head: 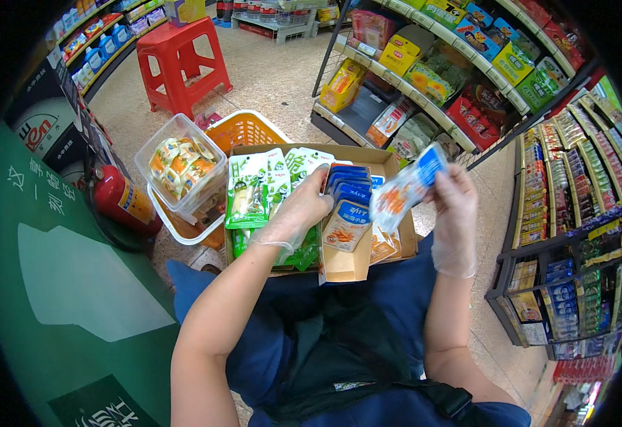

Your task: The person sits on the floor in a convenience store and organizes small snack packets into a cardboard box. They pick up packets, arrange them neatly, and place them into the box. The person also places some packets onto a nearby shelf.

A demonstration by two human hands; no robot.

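Observation:
My left hand (306,205), in a clear plastic glove, grips the side of a narrow cardboard display box (345,267). Blue-and-beige snack packets (348,224) stand in a row inside that box. Raised to its right, my gloved right hand (455,195) pinches a blue-topped clear snack packet (409,187) by its upper end; the packet is a little blurred. Under both hands a shallow cardboard carton (361,153) rests at my lap. It holds green-and-white snack pouches (248,187) on the left and orange-and-white packets (384,245) on the right, partly covered by the display box.
An orange-and-white plastic basket (249,131) stands beyond the carton, with a clear plastic tub (182,160) of small packets on it. A red fire extinguisher (124,200) is at left, near a red plastic stool (182,64). Stocked store shelves (396,74) rise ahead and at right.

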